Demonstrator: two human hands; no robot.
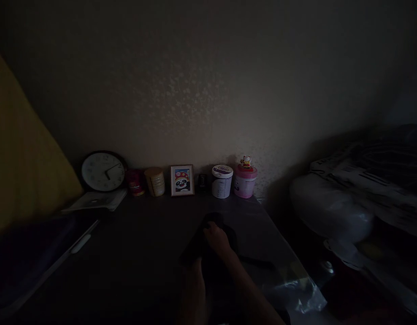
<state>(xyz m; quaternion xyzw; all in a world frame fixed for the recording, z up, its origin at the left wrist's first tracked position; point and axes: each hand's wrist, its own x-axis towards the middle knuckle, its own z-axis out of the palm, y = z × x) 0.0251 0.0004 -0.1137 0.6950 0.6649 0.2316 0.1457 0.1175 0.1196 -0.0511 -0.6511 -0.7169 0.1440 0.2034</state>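
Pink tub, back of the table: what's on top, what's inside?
A small figurine stands on the lid. What's inside the pink tub can't be seen; its lid and wall cover it.

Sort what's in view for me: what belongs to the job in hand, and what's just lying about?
In the job, it seems:
- dark item, too dim to identify
- right hand, on it
- left hand, hidden in the dark

Apparently just lying about:
- clock
- papers
- red container
- tan canister
- framed panda picture
- white-lidded tub
- pink tub, figurine on top
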